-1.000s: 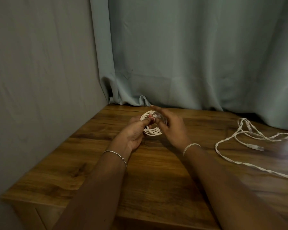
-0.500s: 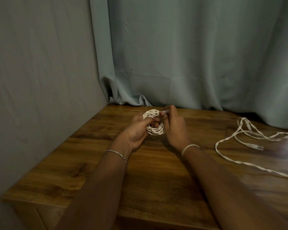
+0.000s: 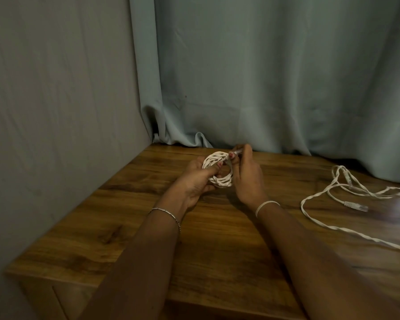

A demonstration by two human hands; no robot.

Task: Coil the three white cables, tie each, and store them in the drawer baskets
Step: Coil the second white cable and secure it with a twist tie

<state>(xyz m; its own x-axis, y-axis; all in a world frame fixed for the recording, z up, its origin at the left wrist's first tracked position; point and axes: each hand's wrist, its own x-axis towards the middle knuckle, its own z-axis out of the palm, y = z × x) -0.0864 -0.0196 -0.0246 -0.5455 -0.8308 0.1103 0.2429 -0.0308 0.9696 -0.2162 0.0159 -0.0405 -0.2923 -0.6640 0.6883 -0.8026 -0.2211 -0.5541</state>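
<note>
Your left hand (image 3: 193, 183) has its grip curled round the coiled cable (image 3: 221, 180) over the tabletop (image 3: 217, 241); your right hand (image 3: 248, 179) has its grip pinching the plug end (image 3: 237, 152) at the coil's top. A loose cable (image 3: 333, 192) sprawls well right of the coil

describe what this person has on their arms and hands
No sleeves show. The left hand has a thin silver chain bracelet at its wrist; the right hand has a plain white band at its wrist. The fingernails that show are painted pinkish red.
</note>
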